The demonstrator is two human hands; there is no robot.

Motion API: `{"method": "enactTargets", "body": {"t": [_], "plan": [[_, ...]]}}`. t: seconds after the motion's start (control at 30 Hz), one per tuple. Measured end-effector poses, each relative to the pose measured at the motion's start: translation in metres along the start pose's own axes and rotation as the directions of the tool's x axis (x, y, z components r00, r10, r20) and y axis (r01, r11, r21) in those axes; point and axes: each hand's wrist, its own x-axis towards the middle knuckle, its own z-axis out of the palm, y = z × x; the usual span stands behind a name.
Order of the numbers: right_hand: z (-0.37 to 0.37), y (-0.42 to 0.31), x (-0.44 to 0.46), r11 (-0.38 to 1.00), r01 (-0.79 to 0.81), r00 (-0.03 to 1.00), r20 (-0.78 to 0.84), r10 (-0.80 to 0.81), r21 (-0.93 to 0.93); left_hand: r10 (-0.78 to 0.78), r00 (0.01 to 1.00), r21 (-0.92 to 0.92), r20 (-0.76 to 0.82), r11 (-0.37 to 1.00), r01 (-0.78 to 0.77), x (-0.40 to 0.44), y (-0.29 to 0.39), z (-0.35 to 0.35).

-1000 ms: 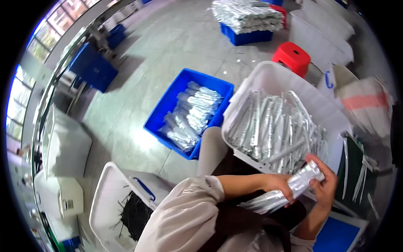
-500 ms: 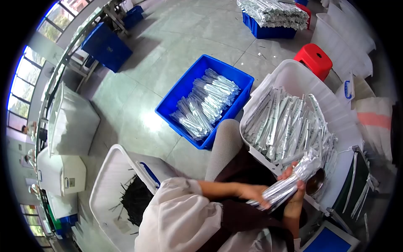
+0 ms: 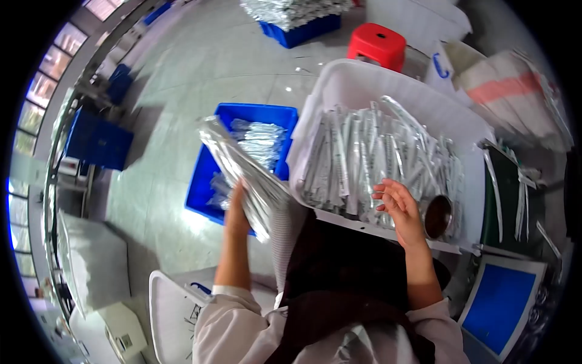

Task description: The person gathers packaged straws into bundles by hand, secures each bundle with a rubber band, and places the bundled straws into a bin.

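My left hand [image 3: 237,206] grips a bundle of long silver foil packets [image 3: 245,173], raised and tilted beside my knee, in front of the blue crate [image 3: 197,188]. More silver packets [image 3: 264,142] lie inside that crate, partly hidden behind the bundle. My right hand [image 3: 401,209] is empty, its fingers apart and slightly curled, above the near edge of a large white bin [image 3: 339,76]. Many slim silver-and-white packets [image 3: 364,158] fill this bin. Close to my right hand, a round brown bowl-like object [image 3: 438,216] sits at the bin's near right corner.
A red stool [image 3: 379,45] stands behind the white bin. Farther back is another blue crate [image 3: 303,31] heaped with silver packets. Loose strips lie on a dark green surface [image 3: 503,206] at right, near a blue panel with a pale frame [image 3: 503,303]. An open white bin [image 3: 167,321] stands lower left.
My left hand has carried the bundle leftward from the white bin toward the blue crate. My right hand has let go of it and opened. The view has turned right.
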Motion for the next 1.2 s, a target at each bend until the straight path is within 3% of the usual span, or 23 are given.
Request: {"method": "enactTargets", "body": {"t": [0.03,0.07,0.1,0.13,0.2,0.23,0.27,0.3,0.33,0.4,0.43,0.5,0.6,0.63,0.73,0.8,0.87,0.9,1.0,1.03,1.1,1.2], "plan": [[-0.012,0.009,-0.004,1.0,0.003,1.0,-0.026,-0.003,-0.005,-0.024,0.99,0.061,-0.139,0.998,0.032,0.016,0.016,0.004],[-0.024,0.019,-0.011,0.999,-0.051,0.996,-0.073,0.049,-0.019,0.236,0.899,0.478,-0.369,0.878,-0.034,0.037,0.008,-0.025],[-0.033,0.028,-0.012,0.995,-0.093,0.99,-0.113,0.09,-0.027,0.465,0.693,0.76,-0.551,0.623,0.187,0.058,0.001,-0.052],[-0.037,0.035,-0.011,0.997,-0.08,0.989,-0.123,0.077,-0.019,0.585,0.714,0.782,-0.384,0.617,-0.085,0.07,-0.011,-0.064],[-0.04,0.053,-0.024,0.985,-0.166,0.966,-0.209,0.152,-0.05,0.565,0.818,0.653,-0.108,0.661,-0.37,0.076,-0.033,-0.017],[-0.041,0.062,-0.025,0.983,-0.172,0.963,-0.22,0.155,-0.061,0.393,0.919,0.723,0.014,0.631,-0.281,0.081,-0.048,0.006],[-0.042,0.074,-0.024,0.983,-0.173,0.963,-0.22,0.156,-0.06,0.295,0.948,0.871,0.117,0.428,-0.241,0.09,-0.068,0.03],[-0.042,0.086,-0.024,0.985,-0.117,0.98,-0.178,0.093,-0.13,0.209,0.971,0.903,0.118,0.384,-0.193,0.096,-0.088,0.06],[-0.042,0.091,-0.024,0.979,-0.056,0.991,-0.131,0.03,-0.198,0.252,0.963,0.996,0.093,-0.038,-0.086,0.108,-0.113,0.076],[-0.035,0.091,-0.025,0.946,-0.021,0.983,-0.178,-0.039,-0.323,-0.059,0.965,0.966,-0.257,-0.047,0.254,0.134,-0.134,0.099],[-0.033,0.087,-0.027,0.915,-0.002,0.98,-0.183,-0.079,-0.403,-0.062,0.967,0.968,-0.248,-0.047,0.245,0.136,-0.14,0.106],[-0.032,0.088,-0.031,0.841,0.051,0.965,-0.189,-0.179,-0.538,-0.005,0.944,0.883,-0.331,-0.355,0.307,0.138,-0.154,0.12],[-0.027,0.088,-0.036,0.719,0.149,0.941,-0.126,-0.315,-0.679,-0.148,0.924,0.912,-0.354,-0.276,0.305,0.13,-0.14,0.128],[-0.024,0.089,-0.036,0.553,0.215,0.902,-0.054,-0.429,-0.805,-0.142,0.923,0.904,-0.359,-0.301,0.305,0.131,-0.141,0.128],[-0.017,0.089,-0.029,0.549,0.212,0.908,-0.045,-0.416,-0.809,-0.159,0.933,0.901,-0.324,-0.352,0.252,0.13,-0.151,0.127],[-0.02,0.089,-0.021,0.559,0.192,0.918,-0.054,-0.394,-0.807,-0.085,0.922,0.871,-0.378,-0.371,0.323,0.138,-0.171,0.12],[-0.022,0.093,-0.01,0.637,0.104,0.948,-0.119,-0.297,-0.764,-0.088,0.898,0.873,-0.431,-0.292,0.39,0.143,-0.169,0.115],[-0.022,0.097,-0.01,0.618,0.091,0.945,-0.129,-0.301,-0.781,-0.082,0.9,0.873,-0.428,-0.295,0.388,0.145,-0.168,0.111],[-0.017,0.101,-0.013,0.346,0.269,0.841,0.044,-0.539,-0.899,-0.078,0.927,0.901,-0.366,-0.278,0.332,0.141,-0.157,0.115],[-0.013,0.1,-0.013,0.352,0.289,0.841,0.06,-0.537,-0.89,-0.062,0.922,0.895,-0.381,-0.276,0.351,0.138,-0.148,0.115],[-0.01,0.098,-0.011,0.275,0.257,0.829,0.065,-0.555,-0.927,-0.242,0.884,0.914,-0.401,-0.179,0.365,0.134,-0.134,0.121],[-0.008,0.099,-0.009,0.242,0.246,0.824,0.071,-0.562,-0.939,-0.268,0.907,0.941,-0.324,-0.189,0.281,0.128,-0.133,0.134]]}}
